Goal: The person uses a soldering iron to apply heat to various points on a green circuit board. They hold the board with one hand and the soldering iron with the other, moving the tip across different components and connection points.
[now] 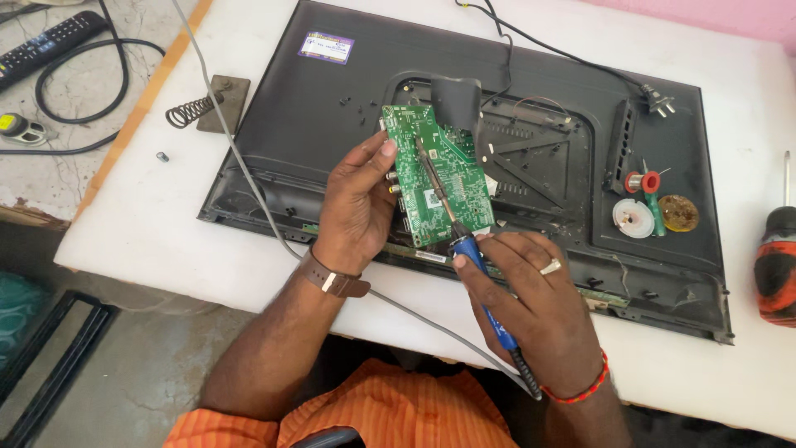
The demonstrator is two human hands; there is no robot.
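Note:
My left hand (358, 203) grips the left edge of a green circuit board (448, 166) and holds it tilted up above a black television back panel (315, 124). My right hand (539, 303) holds a soldering iron with a blue handle (485, 286). Its metal tip (429, 162) rests on the board's surface near the middle. A grey cord (249, 178) runs from the iron across the table's left side. A brown strap sits on my left wrist, a red band on my right wrist.
A spring iron stand (207, 104) lies left of the panel. A solder spool (643, 181), a white reel (633, 218) and a round amber tin (678, 213) rest on the panel's right. A black-and-orange tool (777, 265) lies at the table's right edge. A remote (50, 41) sits far left.

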